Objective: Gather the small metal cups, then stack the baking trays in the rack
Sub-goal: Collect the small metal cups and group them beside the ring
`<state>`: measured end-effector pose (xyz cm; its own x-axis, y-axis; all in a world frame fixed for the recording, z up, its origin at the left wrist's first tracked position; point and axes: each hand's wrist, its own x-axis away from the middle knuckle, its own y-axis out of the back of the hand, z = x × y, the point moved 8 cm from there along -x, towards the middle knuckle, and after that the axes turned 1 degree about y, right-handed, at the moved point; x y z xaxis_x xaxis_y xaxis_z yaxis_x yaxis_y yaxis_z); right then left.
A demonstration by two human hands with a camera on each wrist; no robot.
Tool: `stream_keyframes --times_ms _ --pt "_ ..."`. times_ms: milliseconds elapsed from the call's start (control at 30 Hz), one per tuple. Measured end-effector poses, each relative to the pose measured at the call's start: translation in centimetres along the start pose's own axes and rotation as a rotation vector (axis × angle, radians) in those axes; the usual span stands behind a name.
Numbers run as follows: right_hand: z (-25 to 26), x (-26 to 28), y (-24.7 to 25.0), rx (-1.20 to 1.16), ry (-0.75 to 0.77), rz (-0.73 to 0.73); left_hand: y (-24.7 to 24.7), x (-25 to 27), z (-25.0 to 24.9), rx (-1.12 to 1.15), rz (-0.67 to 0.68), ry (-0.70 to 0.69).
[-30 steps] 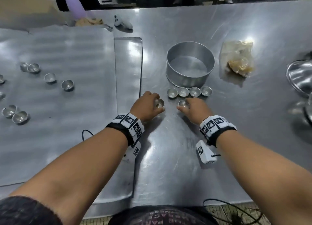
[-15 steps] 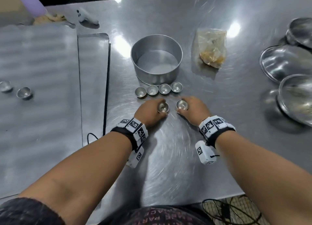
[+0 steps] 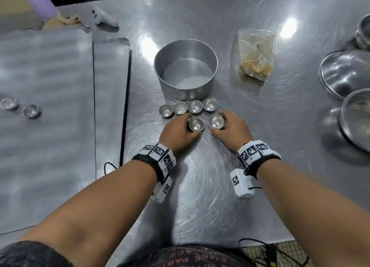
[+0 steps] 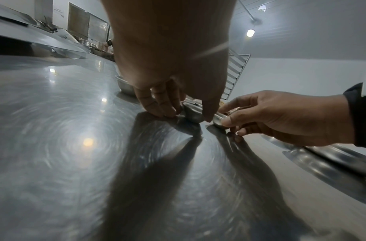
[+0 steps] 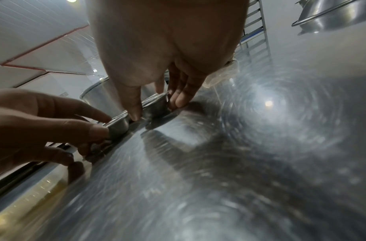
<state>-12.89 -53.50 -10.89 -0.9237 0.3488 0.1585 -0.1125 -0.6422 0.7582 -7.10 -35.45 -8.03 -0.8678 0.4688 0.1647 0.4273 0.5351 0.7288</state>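
On the steel table point(image 3: 200, 186), several small metal cups point(image 3: 188, 108) stand in a row in front of a round cake tin point(image 3: 186, 68). Just nearer, my left hand point(image 3: 180, 130) pinches one cup point(image 3: 196, 124) between thumb and fingers, the same cup point(image 4: 191, 113) showing in the left wrist view. My right hand point(image 3: 232, 126) pinches another cup point(image 3: 216, 121) beside it, the cup point(image 5: 156, 104) seen in the right wrist view. Both cups sit on the table. Two more cups point(image 3: 30, 110) lie on the large baking tray point(image 3: 46, 126) at left, which overlaps a second tray point(image 3: 111, 86).
A plastic bag point(image 3: 256, 54) with crumbs lies right of the tin. Metal bowls and lids point(image 3: 348, 74) crowd the right edge. A white controller point(image 3: 104, 18) and a purple object point(image 3: 38, 0) sit at the back left. A wire rack point(image 4: 235, 76) stands beyond the table.
Both hands have slid their cups forward, closer to the row by the tin. The head view has swung right, so most tray cups left the picture.
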Motion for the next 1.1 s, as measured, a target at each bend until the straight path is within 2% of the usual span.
stream_keyframes --times_ms 167,533,1100 --pt "-0.4 0.0 0.2 -0.029 -0.001 -0.037 0.0 -0.2 0.5 -0.009 -0.024 0.017" --pt "-0.2 -0.7 0.2 -0.077 0.028 -0.041 -0.1 -0.8 -0.1 0.016 -0.055 -0.040" --pt "0.4 -1.0 0.3 -0.025 0.093 -0.043 -0.6 -1.8 0.4 -0.020 -0.062 -0.080"
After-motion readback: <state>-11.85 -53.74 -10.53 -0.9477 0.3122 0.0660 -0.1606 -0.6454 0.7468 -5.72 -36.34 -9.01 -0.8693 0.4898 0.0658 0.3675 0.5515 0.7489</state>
